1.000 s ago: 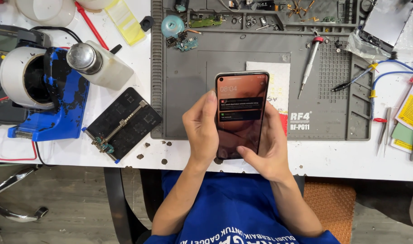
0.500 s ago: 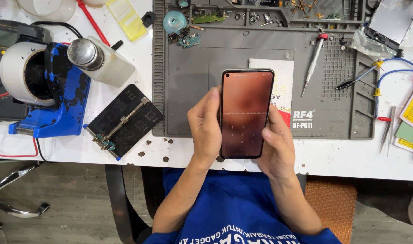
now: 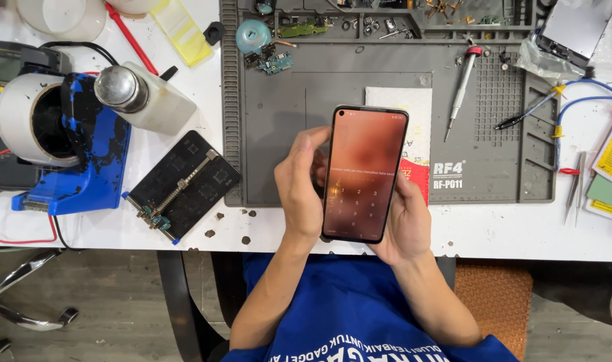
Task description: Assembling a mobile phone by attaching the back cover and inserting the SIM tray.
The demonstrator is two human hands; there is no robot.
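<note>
I hold a smartphone (image 3: 363,174) upright over the front of a grey repair mat (image 3: 306,134). Its lit screen shows an orange-red background with a number keypad. My left hand (image 3: 299,188) grips the phone's left edge, thumb bent toward the screen. Cradling the lower right edge from behind is my right hand (image 3: 406,221), with its thumb at the phone's side. A white card with a red corner (image 3: 416,134) lies on the mat under the phone.
A screwdriver (image 3: 461,87) and small circuit parts (image 3: 272,60) lie on the mat. Left of it sit a black board holder (image 3: 185,184), a white bottle with a metal cap (image 3: 142,97) and a blue tape dispenser (image 3: 58,141). Tweezers and cables (image 3: 574,107) lie at right.
The screen went from a notification view to a number keypad. My right thumb has left the screen and sits at the phone's side. The phone stays in both hands.
</note>
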